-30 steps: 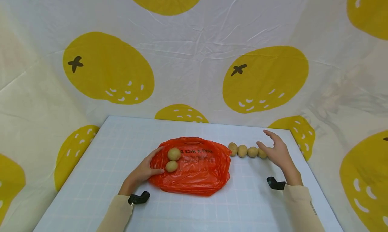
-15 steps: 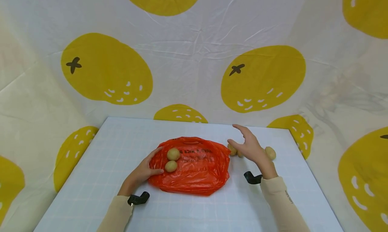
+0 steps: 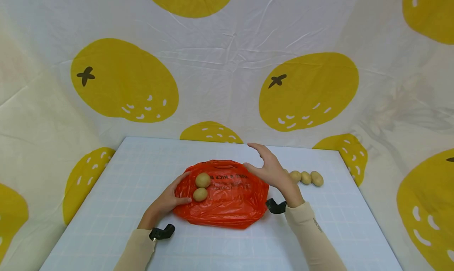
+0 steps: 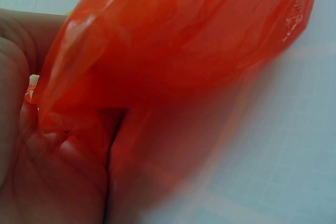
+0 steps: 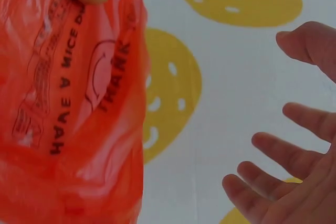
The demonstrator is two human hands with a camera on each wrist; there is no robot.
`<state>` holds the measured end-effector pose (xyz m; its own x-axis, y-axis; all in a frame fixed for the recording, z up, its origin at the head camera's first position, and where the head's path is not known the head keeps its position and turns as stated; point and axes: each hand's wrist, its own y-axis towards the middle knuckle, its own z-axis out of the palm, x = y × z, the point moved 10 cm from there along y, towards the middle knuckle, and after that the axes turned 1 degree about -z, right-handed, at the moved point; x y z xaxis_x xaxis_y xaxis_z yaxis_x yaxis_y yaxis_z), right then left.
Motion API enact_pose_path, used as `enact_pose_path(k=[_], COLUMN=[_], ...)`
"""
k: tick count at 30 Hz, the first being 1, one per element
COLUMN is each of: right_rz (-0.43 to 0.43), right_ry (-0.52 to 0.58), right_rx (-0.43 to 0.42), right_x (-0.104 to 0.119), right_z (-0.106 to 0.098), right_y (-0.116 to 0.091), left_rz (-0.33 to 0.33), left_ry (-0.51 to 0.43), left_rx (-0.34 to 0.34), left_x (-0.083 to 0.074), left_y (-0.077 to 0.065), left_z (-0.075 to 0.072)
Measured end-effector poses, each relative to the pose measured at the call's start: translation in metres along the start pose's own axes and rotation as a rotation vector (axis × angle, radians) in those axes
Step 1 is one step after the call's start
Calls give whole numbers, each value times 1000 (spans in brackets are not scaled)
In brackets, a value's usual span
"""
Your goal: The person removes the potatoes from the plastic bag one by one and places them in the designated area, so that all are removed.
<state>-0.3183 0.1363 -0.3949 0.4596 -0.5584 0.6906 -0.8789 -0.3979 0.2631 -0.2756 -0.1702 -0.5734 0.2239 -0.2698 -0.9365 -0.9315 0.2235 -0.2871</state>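
My left hand (image 3: 166,198) grips the left edge of a red plastic bag (image 3: 230,208), thumb at the front and fingers at the back. Two potatoes (image 3: 203,180) lie on the red plastic at the bag's left end, right by that hand. In the left wrist view, crumpled red film covers part of the palm (image 4: 58,177). My right hand (image 3: 267,166) overlaps the bag's right end in the head view. In the right wrist view its fingers (image 5: 283,153) are spread and hold nothing, apart from the bag.
Several more potatoes (image 3: 306,178) sit in a row on the pale table (image 3: 227,247), right of the bag, partly hidden by my right arm. A cloth with yellow fruit prints (image 3: 220,86) hangs behind and along both sides. Black cameras are strapped to both wrists.
My right hand has moved left, from above the row of potatoes to the bag's right end, uncovering the row's right part. My left hand and the bag stay in place.
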Motion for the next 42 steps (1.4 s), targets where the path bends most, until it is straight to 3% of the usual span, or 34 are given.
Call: enact_pose_path(k=[14, 23, 36, 42], right_rz=[-44, 4, 25, 52], right_ry=[82, 86, 204, 196], right_rx=[97, 183, 279, 316], right_x=[30, 28, 21, 11], right_z=[41, 70, 113, 133], right_y=[7, 8, 9, 12], left_rz=[-7, -14, -16, 12], left_ry=[6, 10, 28, 36], left_rx=[-10, -10, -6, 10], left_x=[1, 1, 2, 0], left_y=[0, 1, 2, 2], left_z=[-2, -2, -1, -2])
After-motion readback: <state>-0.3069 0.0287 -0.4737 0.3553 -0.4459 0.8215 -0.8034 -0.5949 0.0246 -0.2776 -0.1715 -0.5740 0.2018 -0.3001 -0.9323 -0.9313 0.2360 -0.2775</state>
